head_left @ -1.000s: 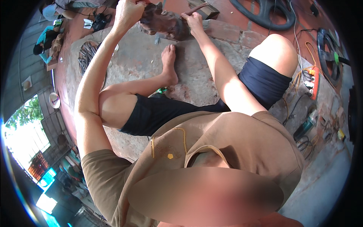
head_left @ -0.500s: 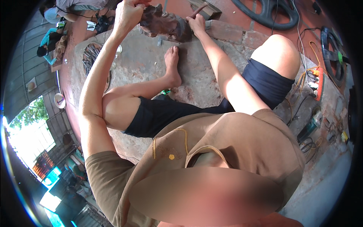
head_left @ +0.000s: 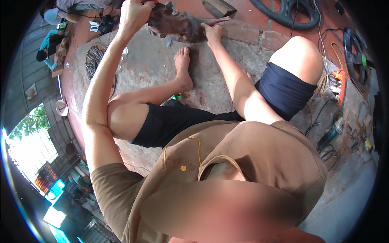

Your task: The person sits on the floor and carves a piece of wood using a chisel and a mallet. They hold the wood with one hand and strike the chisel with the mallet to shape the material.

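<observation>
Dark brown carving [head_left: 172, 25] w/ L hand [head_left: 135, 17] & R hand [head_left: 213, 34] at opposite ends

R hand is by the carving's right end, fingers closed arnd a thin reddish-brown stick [head_left: 219, 20] that pokes out past it to the right. L hand is at the carving's left end, fingers curled in, but the tips run into the top edge of view, so can't tell how far open it is or if it's got hold of anything.

Carving itself is all bumps & folds, at the far side of a grey slab [head_left: 148, 67]. Bare L foot [head_left: 183, 62] is on the slab just this side of the carving.

Further out: a wooden block [head_left: 221, 8] is just beyond the carving's right end, & a big black spoked ring [head_left: 285, 16] is well right of that. Round basket [head_left: 115, 77] of dark rods is left of the carving. Way right & nearer the body than the carving: orange power strip [head_left: 343, 91] w/ plugs, plus a dark green power tool [head_left: 332, 135]. Two ppl off to the carving's left, one w/ teal sleeves [head_left: 52, 32].
</observation>
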### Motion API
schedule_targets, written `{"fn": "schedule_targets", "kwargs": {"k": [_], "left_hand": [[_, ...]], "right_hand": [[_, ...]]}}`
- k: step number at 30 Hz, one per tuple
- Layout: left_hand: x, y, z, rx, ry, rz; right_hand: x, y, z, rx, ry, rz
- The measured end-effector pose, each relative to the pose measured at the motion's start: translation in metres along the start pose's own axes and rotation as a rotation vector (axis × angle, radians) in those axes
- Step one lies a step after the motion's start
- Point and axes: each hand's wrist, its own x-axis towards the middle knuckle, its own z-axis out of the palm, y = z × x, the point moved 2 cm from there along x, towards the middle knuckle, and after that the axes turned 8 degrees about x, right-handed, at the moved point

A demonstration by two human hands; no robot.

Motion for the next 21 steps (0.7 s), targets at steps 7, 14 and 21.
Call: {"fn": "schedule_targets", "kwargs": {"k": [7,14,21], "left_hand": [[-0.009,0.031,-0.014,-0.011,0.073,-0.145],[-0.01,0.035,-0.014,-0.006,0.056,-0.175],[-0.008,0.04,-0.017,-0.007,0.054,-0.165]], "right_hand": [[-0.018,-0.021,0.014,0.31,-0.031,0.08],[-0.022,-0.02,0.015,0.321,-0.036,0.071],[-0.044,-0.028,0.008,0.434,-0.01,0.143]]}}
